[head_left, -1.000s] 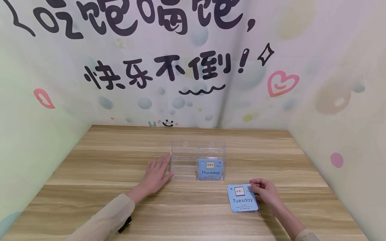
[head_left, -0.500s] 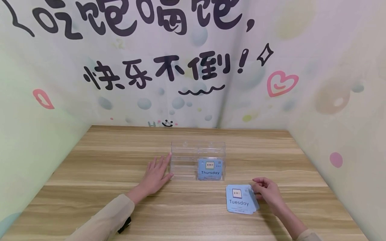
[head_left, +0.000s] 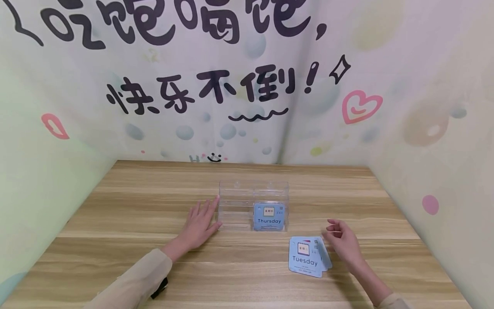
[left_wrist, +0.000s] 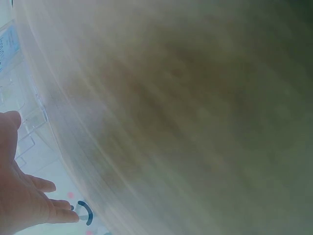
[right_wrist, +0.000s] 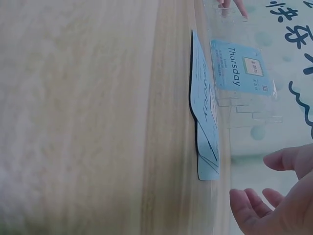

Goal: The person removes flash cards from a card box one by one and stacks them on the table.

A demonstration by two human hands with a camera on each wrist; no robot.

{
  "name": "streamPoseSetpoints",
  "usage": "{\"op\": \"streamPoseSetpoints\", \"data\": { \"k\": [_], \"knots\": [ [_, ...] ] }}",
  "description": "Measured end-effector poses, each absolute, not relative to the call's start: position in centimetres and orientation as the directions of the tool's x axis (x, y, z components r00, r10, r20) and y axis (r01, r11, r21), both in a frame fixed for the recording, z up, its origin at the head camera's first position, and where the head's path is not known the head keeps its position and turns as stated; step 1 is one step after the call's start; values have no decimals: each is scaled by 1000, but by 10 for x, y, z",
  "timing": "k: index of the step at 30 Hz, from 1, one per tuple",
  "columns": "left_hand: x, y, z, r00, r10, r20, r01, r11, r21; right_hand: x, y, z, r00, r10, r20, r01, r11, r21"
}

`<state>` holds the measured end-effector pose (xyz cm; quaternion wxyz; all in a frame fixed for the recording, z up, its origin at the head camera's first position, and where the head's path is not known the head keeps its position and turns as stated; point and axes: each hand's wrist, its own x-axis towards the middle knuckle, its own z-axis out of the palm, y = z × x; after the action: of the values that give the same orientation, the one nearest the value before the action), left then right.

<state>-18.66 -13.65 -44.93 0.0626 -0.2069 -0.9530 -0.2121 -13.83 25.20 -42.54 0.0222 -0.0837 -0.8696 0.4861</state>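
A clear plastic card rack (head_left: 236, 209) stands on the table, with a blue "Thursday" card (head_left: 269, 217) in its lower right slot. My left hand (head_left: 197, 226) rests at the rack's left side, fingers spread and fairly straight, touching its edge. To the right of the rack, a blue "Tuesday" card (head_left: 304, 261) lies on top of other cards (head_left: 326, 260) that are fanned out beneath it. Just past the pile's upper right corner hovers my right hand (head_left: 345, 243), fingers loosely bent. In the right wrist view its thumb and fingers (right_wrist: 252, 205) are apart, with nothing between them.
The wooden table (head_left: 239, 279) meets a printed cloth wall (head_left: 173, 141) at the back and pale walls on both sides. A small black object (head_left: 160, 288) shows beside the left sleeve (head_left: 135, 279).
The "Tuesday" card has slid left and turned slightly, uncovering the cards under it. My right hand has let go and lifted away up and right. The left hand has stayed put.
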Motion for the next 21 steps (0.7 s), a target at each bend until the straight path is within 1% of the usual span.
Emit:
{"op": "streamPoseSetpoints", "data": {
  "k": [5,11,18,21],
  "knots": [
    [-186,-136,-448,-907,366,208,420,825,378,-138,252,-423,-990,144,-4,86,570,-817],
    [-185,-136,-447,-910,367,192,414,826,383,-140,252,-423,-993,79,91,-20,634,-773],
    [-185,-136,-445,-911,368,185,412,823,391,-142,247,-424,-982,19,190,-116,730,-674],
    [-185,-136,-445,-912,366,184,410,824,390,-143,244,-426,-969,-33,245,-177,782,-598]
  ]
}}
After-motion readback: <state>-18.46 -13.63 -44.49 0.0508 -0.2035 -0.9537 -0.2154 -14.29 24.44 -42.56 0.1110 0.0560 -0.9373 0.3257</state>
